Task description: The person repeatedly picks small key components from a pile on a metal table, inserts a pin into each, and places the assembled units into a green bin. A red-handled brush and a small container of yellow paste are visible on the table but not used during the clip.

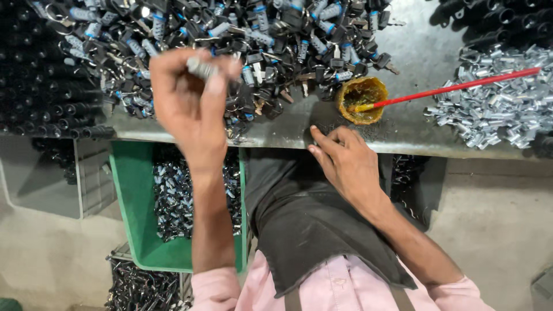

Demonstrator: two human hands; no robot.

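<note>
The grey metal workbench (415, 124) before me carried a great heap of black-headed keys and lock cylinders (242, 29), with a green crate (135, 201) of more below its edge. My left hand (193, 101) was pinched shut on a small silver lock cylinder (201, 68) above the heap. My right hand (345, 161) lay loose-fingered, holding nothing, on the bench edge near a small grease pot (362, 101) with a red-handled brush (461, 86)

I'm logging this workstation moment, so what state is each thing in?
left hand: raised, pinching a small metal cylinder
right hand: empty, fingertips on the bench edge
grease pot: open, red-handled brush resting in it
green bin: partly filled with lock parts
</note>
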